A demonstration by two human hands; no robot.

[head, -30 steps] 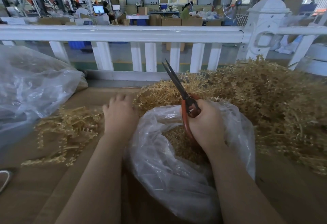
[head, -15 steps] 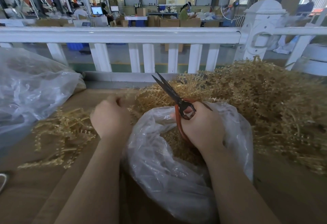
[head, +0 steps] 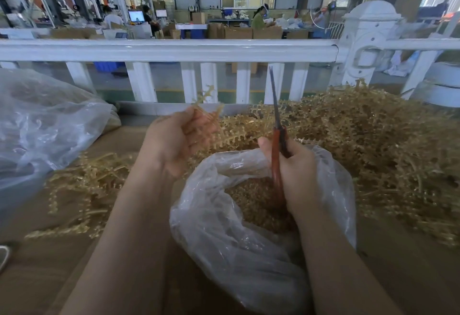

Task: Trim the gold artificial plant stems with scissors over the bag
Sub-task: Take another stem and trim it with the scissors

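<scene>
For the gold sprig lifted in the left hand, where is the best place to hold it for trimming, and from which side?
Hold the gold sprig low on its stalk, as the left hand does now, coming from the left. Its fronded tip stands up free above the fingers, which probably leaves room for the scissors in the right hand to approach from the right over the bag. The grip itself is blurred.

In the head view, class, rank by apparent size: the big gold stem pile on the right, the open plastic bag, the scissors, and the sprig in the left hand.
1. Gold stem pile
2. Open plastic bag, though its nearness to the camera makes this order unsure
3. Scissors
4. Sprig held by the left hand
</scene>
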